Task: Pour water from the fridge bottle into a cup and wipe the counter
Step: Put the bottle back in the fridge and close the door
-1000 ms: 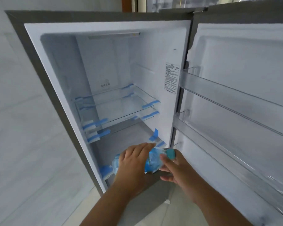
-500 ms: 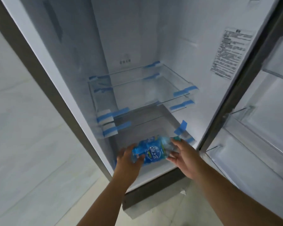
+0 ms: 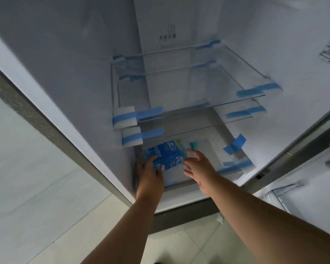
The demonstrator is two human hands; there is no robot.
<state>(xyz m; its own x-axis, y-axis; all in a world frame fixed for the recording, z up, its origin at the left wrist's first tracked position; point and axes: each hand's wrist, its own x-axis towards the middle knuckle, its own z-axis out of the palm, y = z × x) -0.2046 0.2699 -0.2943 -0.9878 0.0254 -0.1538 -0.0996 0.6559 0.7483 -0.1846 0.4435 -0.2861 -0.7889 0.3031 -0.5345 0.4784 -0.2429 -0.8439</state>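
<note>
Open fridge fills the view, white walls inside, two glass shelves stacked close and strapped with blue tape. Grey casing edge slants down the left. Pale tiled wall beside it, light floor tiles below, soft even light.

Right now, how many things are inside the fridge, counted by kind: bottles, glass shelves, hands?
Water bottle, lying on its side on the fridge floor: 1
Glass shelves (upper, lower): 2
Hands at the bottle (left hand, right hand): 2
Total: 5
</note>
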